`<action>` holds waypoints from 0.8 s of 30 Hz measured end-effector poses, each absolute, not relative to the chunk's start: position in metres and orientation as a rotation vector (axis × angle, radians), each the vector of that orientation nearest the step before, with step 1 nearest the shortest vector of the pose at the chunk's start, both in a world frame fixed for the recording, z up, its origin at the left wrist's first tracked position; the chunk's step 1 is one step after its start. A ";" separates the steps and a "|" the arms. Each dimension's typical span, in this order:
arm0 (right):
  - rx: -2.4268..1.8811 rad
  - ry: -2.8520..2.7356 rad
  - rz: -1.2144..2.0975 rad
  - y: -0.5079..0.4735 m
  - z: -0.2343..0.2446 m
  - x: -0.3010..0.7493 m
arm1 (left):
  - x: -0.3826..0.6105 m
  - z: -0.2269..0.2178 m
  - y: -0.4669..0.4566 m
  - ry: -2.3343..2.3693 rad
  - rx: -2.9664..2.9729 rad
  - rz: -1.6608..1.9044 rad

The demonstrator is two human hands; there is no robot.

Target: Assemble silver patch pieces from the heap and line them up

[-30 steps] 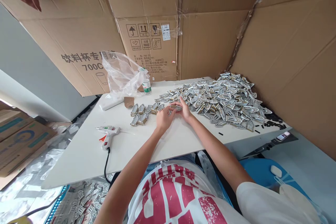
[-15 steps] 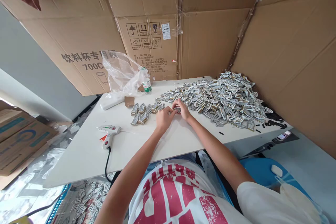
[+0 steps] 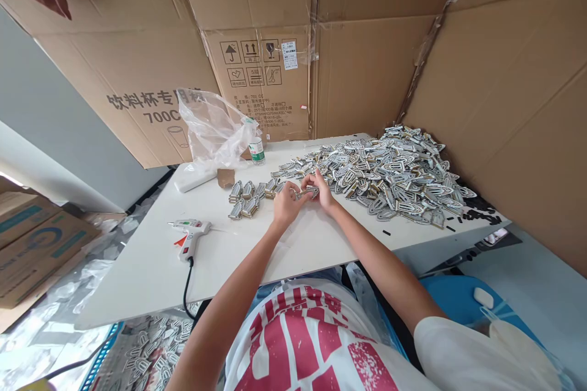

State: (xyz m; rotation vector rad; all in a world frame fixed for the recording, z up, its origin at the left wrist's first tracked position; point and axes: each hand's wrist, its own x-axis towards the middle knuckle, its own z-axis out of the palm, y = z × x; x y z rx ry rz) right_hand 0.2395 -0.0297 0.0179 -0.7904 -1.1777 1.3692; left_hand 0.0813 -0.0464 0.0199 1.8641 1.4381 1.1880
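My left hand (image 3: pixel 287 203) and my right hand (image 3: pixel 322 192) meet over the middle of the white table (image 3: pixel 229 269). Between them they grip a small grey boat-shaped piece (image 3: pixel 313 191) with a pale outline; fingers cover part of it, and whether it is one piece or a few stacked I cannot tell. Just left of my left hand stand several small bundles of the same pieces (image 3: pixel 250 205). A large heap of loose grey pieces (image 3: pixel 389 171) spreads behind and to the right of my right hand.
A white glue gun (image 3: pixel 193 237) lies on the left, its cord running over the front edge. Farther back are a plastic bag (image 3: pixel 211 128), a bottle (image 3: pixel 257 151) and a brown scrap (image 3: pixel 225 178). Black bits (image 3: pixel 481 215) lie at the right edge. Cardboard (image 3: pixel 367 73) walls the back.
My fingers have shifted around the grey piece, and more of it shows between my hands now. My right fingers have spread slightly. The bundles, heap and glue gun have stayed put.
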 end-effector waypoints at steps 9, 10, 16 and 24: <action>-0.668 -1.031 1.556 -0.030 0.026 0.241 | 0.086 0.021 -0.044 1.302 1.901 1.061; -0.668 -1.028 1.565 -0.028 0.025 0.241 | 0.086 0.022 -0.044 1.296 1.886 1.080; -0.666 -1.073 1.595 -0.021 0.021 0.243 | 0.086 0.024 -0.042 1.293 1.807 1.207; -0.673 -1.059 1.580 -0.017 0.017 0.246 | 0.087 0.021 -0.040 1.364 1.805 1.296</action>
